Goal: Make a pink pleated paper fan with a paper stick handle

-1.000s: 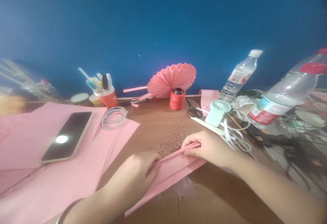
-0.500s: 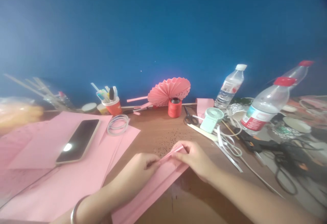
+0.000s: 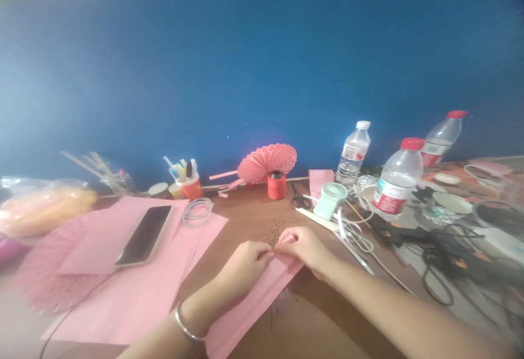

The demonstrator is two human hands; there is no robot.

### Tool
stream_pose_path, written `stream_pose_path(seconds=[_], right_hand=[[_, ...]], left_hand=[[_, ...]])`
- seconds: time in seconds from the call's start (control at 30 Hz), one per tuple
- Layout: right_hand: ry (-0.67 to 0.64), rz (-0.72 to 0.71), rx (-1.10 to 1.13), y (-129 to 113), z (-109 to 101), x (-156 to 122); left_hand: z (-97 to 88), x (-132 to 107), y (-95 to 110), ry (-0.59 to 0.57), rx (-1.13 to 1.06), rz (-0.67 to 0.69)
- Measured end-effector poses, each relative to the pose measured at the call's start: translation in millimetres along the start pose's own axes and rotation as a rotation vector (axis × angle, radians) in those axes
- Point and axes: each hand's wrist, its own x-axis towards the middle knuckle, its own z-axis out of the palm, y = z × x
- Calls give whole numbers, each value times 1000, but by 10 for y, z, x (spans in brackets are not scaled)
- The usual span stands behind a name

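Observation:
A sheet of pink paper (image 3: pixel 256 309) with creases along its length lies slantwise under both hands. My left hand (image 3: pixel 245 266) pinches its far folded edge, and a silver bangle circles that wrist. Close beside it, my right hand (image 3: pixel 305 250) grips the same edge, thumb on top, with the folded end showing between thumb and fingers. The fingertips of the two hands almost meet. Small dark specks (image 3: pixel 272 231) are scattered on the table just beyond them.
A pink pleated paper fan (image 3: pixel 266 163) leans by a red spool (image 3: pixel 277 185). More pink sheets (image 3: pixel 164 293) and a phone (image 3: pixel 145 235) lie left. Scissors (image 3: pixel 301 199), a mint handheld fan (image 3: pixel 329 202), cables (image 3: pixel 434 280) and bottles (image 3: pixel 396 179) crowd the right.
The view has tilted up and swung slightly left. My left hand has slid along the folded edge toward my right hand, which keeps its grip at the far end.

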Motion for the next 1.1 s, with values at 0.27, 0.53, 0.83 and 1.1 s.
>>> stream_pose_path(seconds=[0.27, 0.53, 0.83, 1.1], right_hand=[[-41, -93, 65, 87, -83, 62], [-74, -169, -12, 33, -75, 22], [51, -144, -28, 173, -65, 133], [314, -247, -29, 300, -261, 285]], left_hand=[[15, -31, -39, 7, -14, -11], [23, -94, -50, -17, -33, -4], [50, -15, -169, 23, 109, 90], [-284, 31, -365, 17, 159, 76]])
